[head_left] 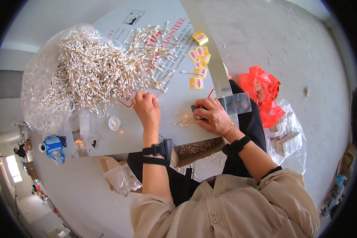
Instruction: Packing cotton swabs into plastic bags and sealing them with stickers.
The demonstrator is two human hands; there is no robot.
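A big heap of cotton swabs (95,73) spills from a clear plastic bag across the film-covered metal table (162,129). At the heap's near right edge, my left hand (146,110) is closed with its fingertips together; whatever they may pinch is hidden. To its right, my right hand (214,116) grips a small bundle of cotton swabs (189,120), their tips pointing left. Partly under that hand lies a dark flat piece (195,108), and beside it a clear plastic strip (237,104) reaches past the table's right edge.
Small yellow packets (199,59) and a yellow box (200,37) lie along the right edge. A round white lid-like piece (114,123) and a blue bottle (53,146) are at left. Below sits a carton of swabs (198,150). Red (261,89) and clear bags (287,137) rest at right.
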